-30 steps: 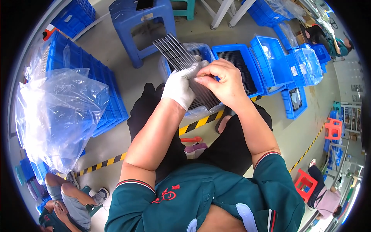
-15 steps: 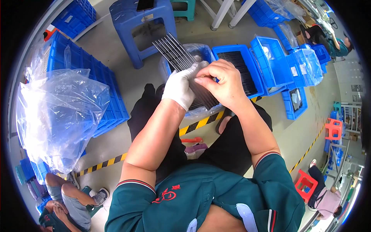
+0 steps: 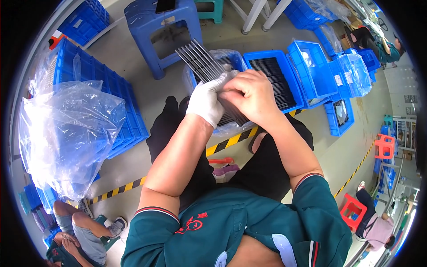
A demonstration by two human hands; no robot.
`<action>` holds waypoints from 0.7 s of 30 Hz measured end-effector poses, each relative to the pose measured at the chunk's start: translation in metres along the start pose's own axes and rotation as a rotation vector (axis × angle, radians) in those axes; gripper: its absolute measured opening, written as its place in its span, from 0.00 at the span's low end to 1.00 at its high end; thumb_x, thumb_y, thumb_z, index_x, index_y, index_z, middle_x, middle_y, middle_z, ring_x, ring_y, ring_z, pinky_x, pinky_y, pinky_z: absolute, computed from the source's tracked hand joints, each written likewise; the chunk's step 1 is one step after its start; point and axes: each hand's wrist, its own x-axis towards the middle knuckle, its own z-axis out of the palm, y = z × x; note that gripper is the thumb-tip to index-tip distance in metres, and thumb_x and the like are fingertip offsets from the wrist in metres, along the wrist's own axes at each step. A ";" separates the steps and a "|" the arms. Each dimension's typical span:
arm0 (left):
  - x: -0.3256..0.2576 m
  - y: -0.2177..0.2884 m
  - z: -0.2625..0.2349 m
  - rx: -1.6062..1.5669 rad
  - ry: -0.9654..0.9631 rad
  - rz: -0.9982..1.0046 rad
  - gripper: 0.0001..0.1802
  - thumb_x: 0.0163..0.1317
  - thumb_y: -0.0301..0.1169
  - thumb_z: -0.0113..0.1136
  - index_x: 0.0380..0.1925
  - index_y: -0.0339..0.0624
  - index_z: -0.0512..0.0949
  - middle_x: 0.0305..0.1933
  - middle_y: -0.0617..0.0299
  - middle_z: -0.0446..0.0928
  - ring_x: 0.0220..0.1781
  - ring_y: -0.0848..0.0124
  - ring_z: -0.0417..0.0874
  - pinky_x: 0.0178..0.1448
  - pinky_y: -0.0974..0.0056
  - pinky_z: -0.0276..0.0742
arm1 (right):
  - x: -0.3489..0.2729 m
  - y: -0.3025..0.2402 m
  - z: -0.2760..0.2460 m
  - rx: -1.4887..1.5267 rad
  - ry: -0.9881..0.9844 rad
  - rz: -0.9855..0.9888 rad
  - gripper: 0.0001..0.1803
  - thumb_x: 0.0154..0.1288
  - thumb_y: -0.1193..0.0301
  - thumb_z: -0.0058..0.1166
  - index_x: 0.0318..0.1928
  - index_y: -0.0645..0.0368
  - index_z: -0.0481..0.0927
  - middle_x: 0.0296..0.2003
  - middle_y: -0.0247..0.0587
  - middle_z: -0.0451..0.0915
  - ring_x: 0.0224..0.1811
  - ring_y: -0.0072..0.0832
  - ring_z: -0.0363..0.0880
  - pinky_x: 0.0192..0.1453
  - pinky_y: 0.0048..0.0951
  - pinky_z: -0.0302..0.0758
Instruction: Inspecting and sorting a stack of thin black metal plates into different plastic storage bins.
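Observation:
A bundle of thin dark rods (image 3: pixel 199 61) slants across the middle of the view, its far ends fanned slightly apart. My left hand (image 3: pixel 207 100), in a white glove, is closed around the bundle. Bare and pinched, my right hand (image 3: pixel 251 95) touches the rods beside the gloved fingers; what its fingertips hold, if anything, is hidden. Below the hands stands a blue bin lined with clear plastic (image 3: pixel 234 57), holding more dark rods. Just right of it, a second blue bin (image 3: pixel 294 87) contains rows of similar dark rods.
Blue crates (image 3: pixel 121 95) draped with a clear plastic bag (image 3: pixel 66 129) stand at left. A blue stool (image 3: pixel 163 24) carries a dark flat object. More blue bins (image 3: pixel 313 71) lie at right. Yellow-black tape (image 3: pixel 231 143) crosses the floor. Other people sit at lower left and the right edge.
My right hand's fingers have drawn in against the rods near the gloved hand, closing the gap between thumb and forefinger. My left hand stays nearly still on the bundle.

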 end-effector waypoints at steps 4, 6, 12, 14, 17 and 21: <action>0.000 0.004 -0.002 -0.025 -0.015 -0.039 0.11 0.67 0.24 0.50 0.47 0.33 0.76 0.42 0.53 0.79 0.44 0.64 0.81 0.50 0.62 0.79 | 0.005 -0.003 -0.012 0.122 0.029 0.106 0.07 0.47 0.68 0.67 0.25 0.55 0.82 0.23 0.33 0.79 0.30 0.34 0.77 0.39 0.34 0.71; 0.001 0.003 -0.003 -0.021 -0.024 -0.033 0.12 0.67 0.24 0.49 0.48 0.33 0.75 0.44 0.52 0.79 0.45 0.63 0.81 0.51 0.61 0.79 | 0.005 -0.006 -0.013 0.203 -0.014 0.142 0.08 0.44 0.74 0.69 0.26 0.59 0.82 0.23 0.36 0.79 0.28 0.31 0.76 0.39 0.31 0.71; 0.003 -0.001 -0.007 -0.117 -0.070 -0.035 0.10 0.64 0.21 0.54 0.44 0.29 0.77 0.44 0.48 0.80 0.46 0.59 0.82 0.53 0.59 0.79 | 0.000 -0.002 -0.007 0.180 0.005 0.100 0.07 0.45 0.73 0.68 0.26 0.57 0.82 0.23 0.35 0.79 0.29 0.32 0.76 0.39 0.31 0.71; 0.002 -0.001 -0.006 -0.090 -0.039 -0.014 0.11 0.63 0.21 0.55 0.45 0.28 0.76 0.45 0.48 0.80 0.47 0.59 0.82 0.54 0.59 0.79 | 0.001 -0.004 -0.009 0.142 0.015 0.062 0.07 0.46 0.71 0.68 0.26 0.56 0.82 0.23 0.34 0.79 0.29 0.33 0.76 0.38 0.33 0.71; 0.006 -0.002 -0.010 -0.094 -0.051 -0.023 0.11 0.63 0.21 0.55 0.45 0.28 0.76 0.45 0.48 0.80 0.47 0.59 0.82 0.54 0.58 0.79 | 0.000 -0.007 -0.010 0.112 0.009 0.044 0.07 0.46 0.70 0.67 0.25 0.55 0.82 0.23 0.34 0.79 0.30 0.34 0.77 0.40 0.33 0.70; 0.006 -0.003 -0.009 -0.081 -0.064 -0.019 0.11 0.63 0.21 0.56 0.45 0.29 0.76 0.45 0.48 0.80 0.47 0.59 0.82 0.53 0.58 0.79 | 0.000 -0.004 -0.008 0.155 -0.001 0.080 0.06 0.46 0.71 0.67 0.26 0.55 0.82 0.24 0.34 0.79 0.31 0.33 0.77 0.42 0.33 0.70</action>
